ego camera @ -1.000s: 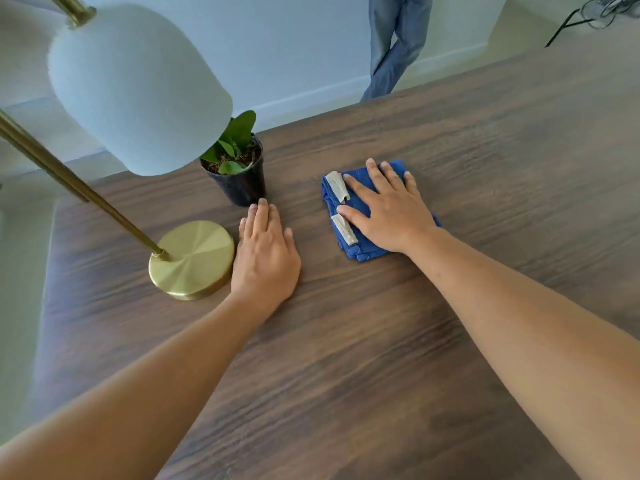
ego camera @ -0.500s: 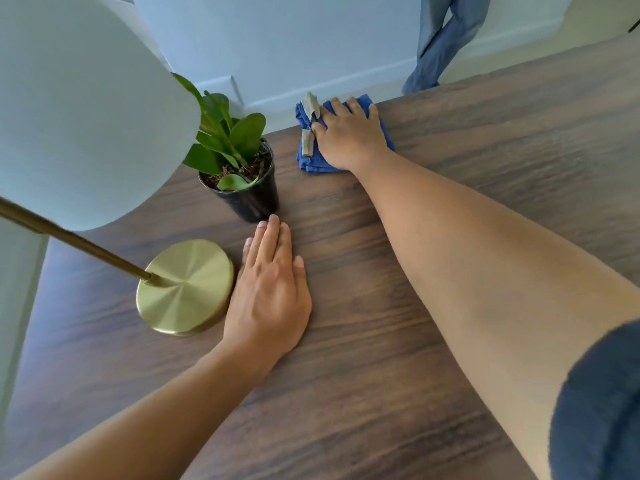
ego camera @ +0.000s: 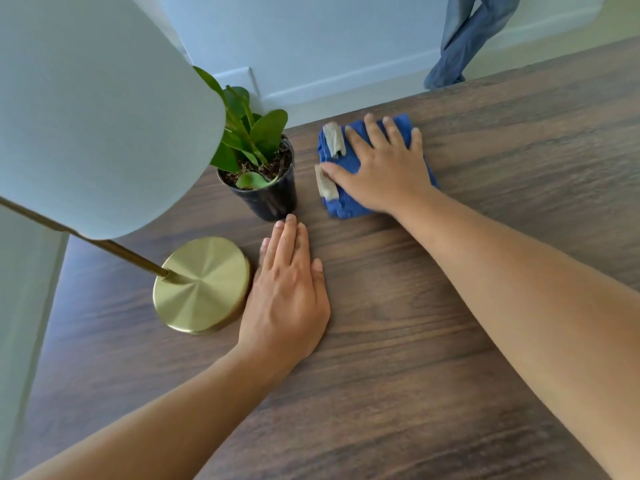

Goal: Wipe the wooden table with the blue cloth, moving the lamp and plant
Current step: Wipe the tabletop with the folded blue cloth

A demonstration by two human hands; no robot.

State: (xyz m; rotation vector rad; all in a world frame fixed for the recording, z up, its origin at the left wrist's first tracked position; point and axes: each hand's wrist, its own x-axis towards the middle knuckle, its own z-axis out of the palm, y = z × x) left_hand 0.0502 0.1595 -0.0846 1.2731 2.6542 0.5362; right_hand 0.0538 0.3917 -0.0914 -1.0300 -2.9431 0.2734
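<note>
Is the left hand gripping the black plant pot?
No, the left hand lies flat and open on the wooden table, fingertips just short of the black plant pot.

My folded blue cloth lies flat near the wooden table's far edge. The potted plant stands upright just left of it, the brass-based lamp nearer me.

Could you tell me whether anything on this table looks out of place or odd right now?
Only one thing: the blue cloth under the right hand has two pale strips on it, seemingly tape or labels. The plant stands upright, and nothing is spilled.
</note>
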